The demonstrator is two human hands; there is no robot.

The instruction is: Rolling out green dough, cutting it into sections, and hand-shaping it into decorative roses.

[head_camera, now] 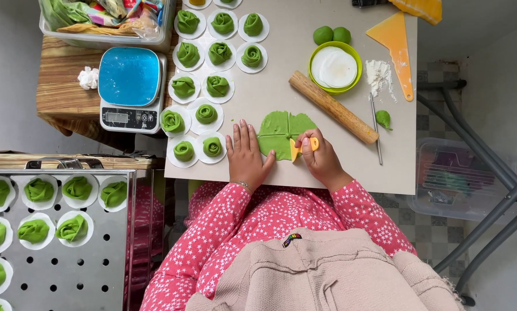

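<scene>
Near the worktop's (pixel 350 167) front edge, the right hand (pixel 322 160) clamps a small yellow cutter (pixel 302 146) on the green dough sheet's (pixel 281 132) right side, while the left hand (pixel 246 155), fingers spread flat, rests just beside its left edge.

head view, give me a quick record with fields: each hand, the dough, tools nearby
left hand: left hand flat on the grey work board, touching the dough's left edge
right hand: right hand holding a small yellow plastic cutter on the dough
dough: flat green dough sheet, scored with cuts
tools nearby: wooden rolling pin, orange plastic scraper
</scene>
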